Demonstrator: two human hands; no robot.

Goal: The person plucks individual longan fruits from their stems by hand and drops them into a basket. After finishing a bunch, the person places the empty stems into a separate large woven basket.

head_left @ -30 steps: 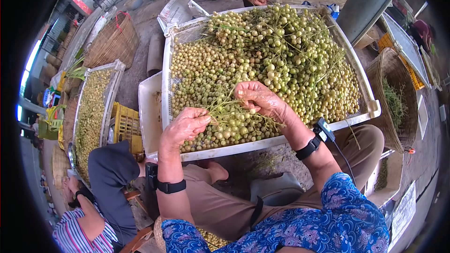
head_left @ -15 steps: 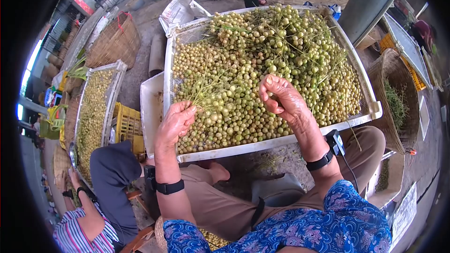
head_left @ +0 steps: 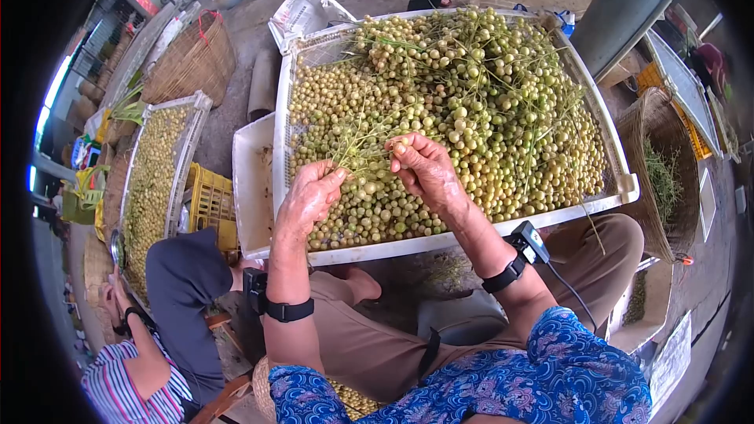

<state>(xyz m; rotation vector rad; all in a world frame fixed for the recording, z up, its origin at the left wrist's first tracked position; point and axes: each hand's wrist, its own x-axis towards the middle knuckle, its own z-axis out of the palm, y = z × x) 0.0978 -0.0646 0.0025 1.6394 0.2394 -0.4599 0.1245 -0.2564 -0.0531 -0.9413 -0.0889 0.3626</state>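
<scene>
My left hand point(head_left: 309, 198) is closed on a thin green fruit stem point(head_left: 357, 149) whose bare twigs fan out upward and to the right. My right hand point(head_left: 426, 171) is beside those twigs, thumb and fingers pinched together; what lies between the fingertips is too small to make out. Under both hands, a white mesh tray point(head_left: 377, 250) holds a thick layer of small round yellow-green fruits point(head_left: 463, 208). Loose fruits cover its left and front parts. Bunches still on their stems point(head_left: 503, 71) are heaped at the back and right.
A white box point(head_left: 253, 188) and a yellow crate point(head_left: 212, 204) stand left of the tray. Another fruit-filled tray point(head_left: 161, 165) is beyond, near a co-worker's hand point(head_left: 116, 298). On the right are a wicker basket point(head_left: 667, 180) with green stems and a grey post point(head_left: 632, 8).
My right hand has moved left and slightly down to the twigs, its fingers drawing together. My left hand, still gripping the stem, has shifted slightly right and up.
</scene>
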